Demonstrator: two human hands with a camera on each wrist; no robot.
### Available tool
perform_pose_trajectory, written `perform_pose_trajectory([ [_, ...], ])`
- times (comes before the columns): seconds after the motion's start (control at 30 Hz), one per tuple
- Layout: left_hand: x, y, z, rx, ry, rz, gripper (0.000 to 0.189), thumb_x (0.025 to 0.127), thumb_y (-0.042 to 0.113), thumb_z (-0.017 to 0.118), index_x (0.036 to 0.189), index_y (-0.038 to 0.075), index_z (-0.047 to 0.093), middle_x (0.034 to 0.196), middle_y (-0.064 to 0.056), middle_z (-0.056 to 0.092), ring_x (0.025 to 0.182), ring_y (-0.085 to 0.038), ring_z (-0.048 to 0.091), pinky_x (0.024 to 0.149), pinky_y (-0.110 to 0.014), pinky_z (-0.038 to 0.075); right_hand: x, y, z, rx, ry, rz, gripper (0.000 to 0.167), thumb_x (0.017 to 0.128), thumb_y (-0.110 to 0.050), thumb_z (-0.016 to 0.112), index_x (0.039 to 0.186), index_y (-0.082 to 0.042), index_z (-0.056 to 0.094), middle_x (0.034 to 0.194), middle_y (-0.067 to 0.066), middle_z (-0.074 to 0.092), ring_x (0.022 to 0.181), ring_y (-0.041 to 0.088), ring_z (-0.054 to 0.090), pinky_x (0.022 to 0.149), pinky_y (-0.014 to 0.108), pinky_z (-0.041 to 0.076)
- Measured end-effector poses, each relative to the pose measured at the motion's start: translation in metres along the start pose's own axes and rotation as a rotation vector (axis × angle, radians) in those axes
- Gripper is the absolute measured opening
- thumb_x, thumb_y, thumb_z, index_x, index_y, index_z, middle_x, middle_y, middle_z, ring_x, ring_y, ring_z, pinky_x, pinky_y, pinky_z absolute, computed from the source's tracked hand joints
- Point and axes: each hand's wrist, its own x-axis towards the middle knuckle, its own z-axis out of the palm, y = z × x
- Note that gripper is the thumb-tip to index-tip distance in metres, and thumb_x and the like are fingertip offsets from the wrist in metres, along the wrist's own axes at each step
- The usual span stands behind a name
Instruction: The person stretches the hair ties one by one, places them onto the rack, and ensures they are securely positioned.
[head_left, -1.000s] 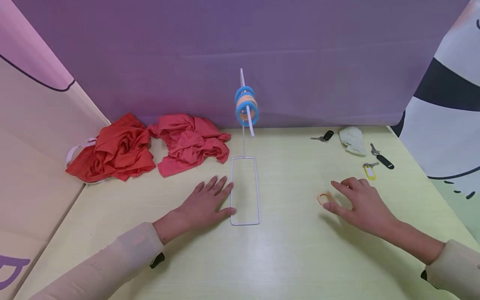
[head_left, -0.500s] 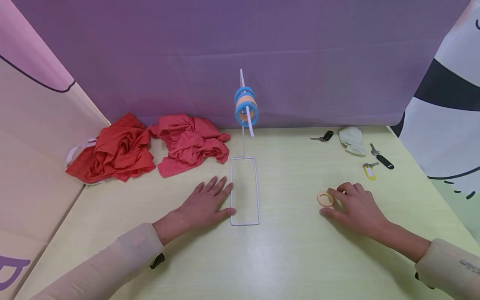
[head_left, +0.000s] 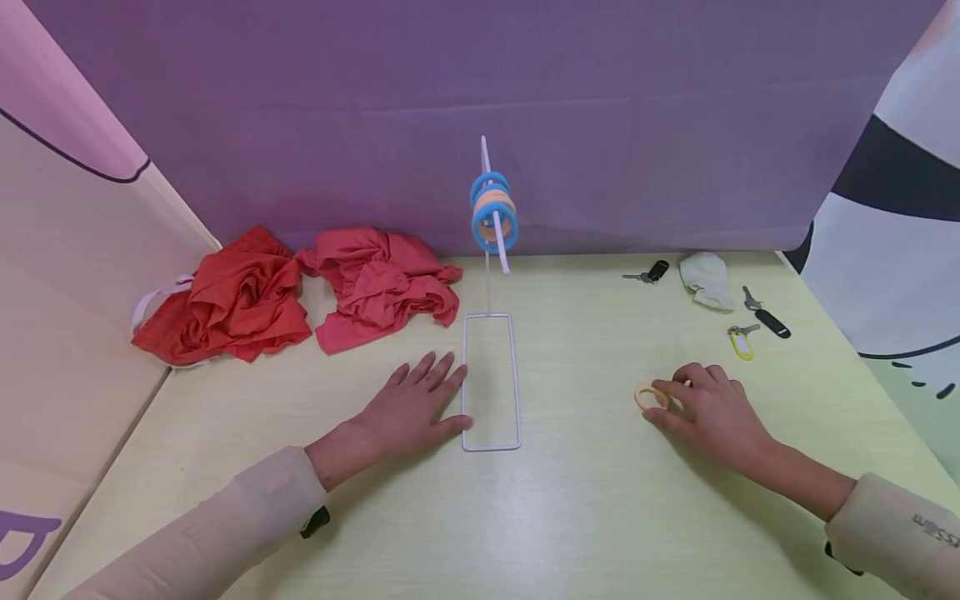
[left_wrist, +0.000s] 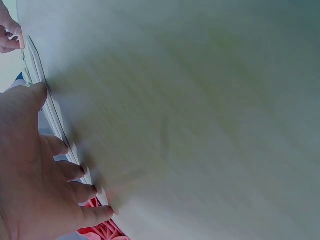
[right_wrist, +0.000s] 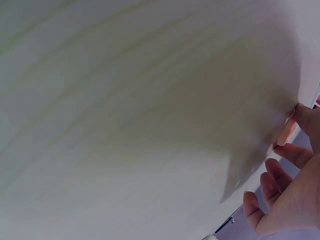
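Observation:
My right hand point(head_left: 712, 417) pinches a pale orange ring point(head_left: 639, 398) between thumb and index finger at the right of the table. In the right wrist view the ring point(right_wrist: 286, 131) shows edge-on between those two fingers, low over the tabletop. My left hand point(head_left: 401, 412) lies with fingers spread, its fingertips at the left side of a white wire stand's rectangular base point(head_left: 516, 392). Blue rings point(head_left: 482, 239) and orange ones hang together on the stand's raised arm point(head_left: 501, 254). The left wrist view shows the left fingers point(left_wrist: 75, 192) straight and holding nothing.
Two crumpled red cloths point(head_left: 243, 300) point(head_left: 378, 287) lie at the back left. At the back right are a white cloth piece point(head_left: 707, 279), keys with black tags point(head_left: 657, 271) point(head_left: 772, 323), and one with a yellow tag point(head_left: 741, 343). A purple curtain point(head_left: 637, 125) stands behind the table.
My right hand has come down to the orange ring, and its thumb and index finger have closed on it. The left hand and the stand have stayed in place.

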Motion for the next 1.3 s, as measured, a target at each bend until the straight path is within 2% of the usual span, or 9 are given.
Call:
perform_pose_trajectory([
  [0.3,0.000,-0.001,0.001,-0.001,-0.002,-0.001,0.083,0.096,0.065,0.047,0.162,0.021,0.020,0.170,-0.008,0.015,0.157,-0.036,0.009,0.123,-0.062,0.017,0.002,-0.001,0.003,0.038,0.017,-0.027,0.031,0.084,-0.029,0.079,0.108,-0.010,0.074,0.101,0.007,0.063,0.092,0.029,0.054,0.065,0.037,0.040],
  [0.6,-0.001,0.002,-0.001,-0.006,-0.008,-0.006,0.083,0.097,0.065,0.047,0.162,0.021,0.020,0.170,-0.008,0.015,0.157,-0.036,0.008,0.123,-0.062,0.017,0.002,-0.005,0.003,0.072,0.033,-0.028,0.024,0.087,-0.027,0.077,0.106,-0.013,0.074,0.100,0.004,0.065,0.091,0.027,0.055,0.067,0.037,0.040],
  [0.9,-0.001,0.001,-0.002,-0.009,-0.003,-0.003,0.083,0.097,0.065,0.047,0.162,0.021,0.020,0.170,-0.008,0.015,0.157,-0.037,0.009,0.123,-0.062,0.017,0.008,-0.016,-0.006,0.125,0.193,-0.101,0.022,0.082,-0.021,0.081,0.101,-0.013,0.072,0.095,-0.001,0.065,0.085,0.022,0.053,0.067,0.033,0.037],
  [1.1,-0.001,0.001,-0.002,-0.003,-0.002,-0.003,0.082,0.097,0.064,0.047,0.162,0.020,0.021,0.169,-0.009,0.016,0.157,-0.037,0.009,0.123,-0.062,0.017,0.016,-0.031,-0.022,0.160,0.298,-0.202,0.026,0.079,-0.018,0.082,0.101,-0.011,0.071,0.098,0.000,0.064,0.088,0.021,0.052,0.072,0.035,0.038],
  [1.2,-0.001,0.001,-0.002,-0.006,-0.005,-0.002,0.082,0.097,0.064,0.047,0.162,0.021,0.021,0.170,-0.009,0.015,0.157,-0.037,0.009,0.123,-0.062,0.017,0.022,-0.041,-0.035,0.183,0.366,-0.265,0.024,0.088,-0.028,0.076,0.100,-0.008,0.071,0.098,0.005,0.065,0.088,0.025,0.054,0.074,0.037,0.038],
  [1.3,-0.001,0.001,-0.002,-0.007,-0.007,-0.002,0.082,0.097,0.064,0.047,0.162,0.021,0.021,0.170,-0.008,0.015,0.157,-0.037,0.009,0.123,-0.062,0.017,0.030,-0.052,-0.050,0.194,0.452,-0.329,0.040,0.099,-0.043,0.061,0.099,-0.004,0.072,0.098,0.011,0.066,0.087,0.031,0.056,0.075,0.039,0.039],
])
